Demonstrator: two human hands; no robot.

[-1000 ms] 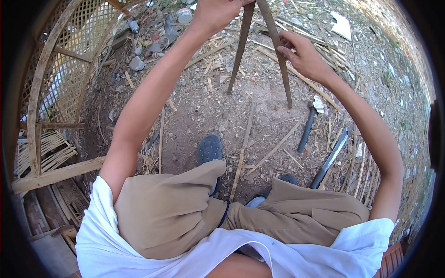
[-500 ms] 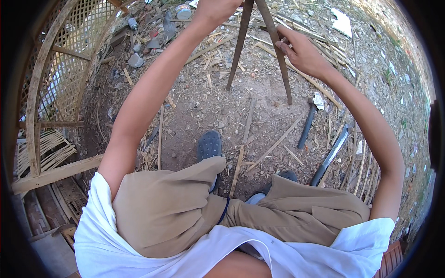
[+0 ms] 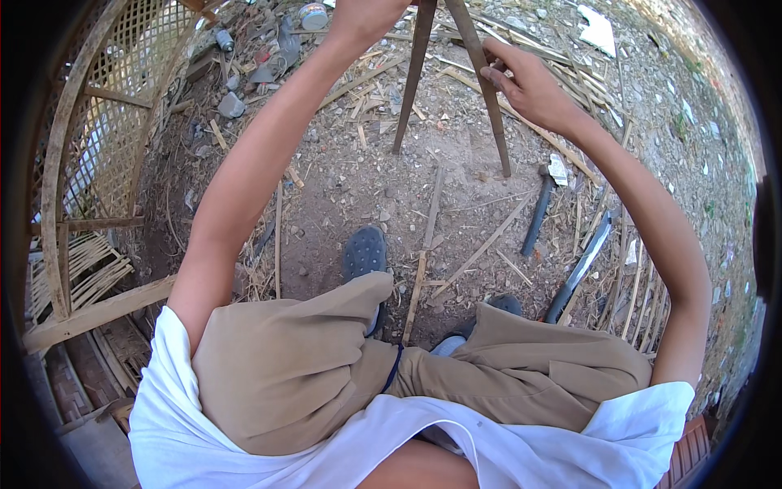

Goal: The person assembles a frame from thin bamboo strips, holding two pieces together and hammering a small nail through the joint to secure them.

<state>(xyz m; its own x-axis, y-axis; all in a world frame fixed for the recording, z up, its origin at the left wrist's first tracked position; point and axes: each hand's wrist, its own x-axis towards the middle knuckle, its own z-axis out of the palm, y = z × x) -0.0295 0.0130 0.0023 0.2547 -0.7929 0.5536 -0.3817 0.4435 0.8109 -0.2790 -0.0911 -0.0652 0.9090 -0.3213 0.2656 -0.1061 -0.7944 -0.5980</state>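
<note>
Two long, dark, tapered legs (image 3: 483, 90) spread downward from the top edge like an upside-down V; their joined end is out of view. Beside the right leg is my right hand (image 3: 533, 88), its fingers curled and closed on that leg. My left hand (image 3: 368, 18) is cut off by the top edge near the upper part of the left leg, its fingers hidden. On the ground to the right lie a hammer (image 3: 536, 222) with a dark handle and a long-bladed knife (image 3: 588, 261) with a dark grip.
Bamboo strips (image 3: 562, 69) and wood chips litter the dirt. A woven lattice frame (image 3: 122, 122) stands at left above a wooden beam (image 3: 102, 311). A plastic tub (image 3: 313, 16) and other rubbish lie at far left. My clog-shod feet (image 3: 364, 253) rest on the ground.
The whole view has shifted slightly, so the ground and tools sit a little higher and further left. Both hands keep nearly the same pose by the dark legs.
</note>
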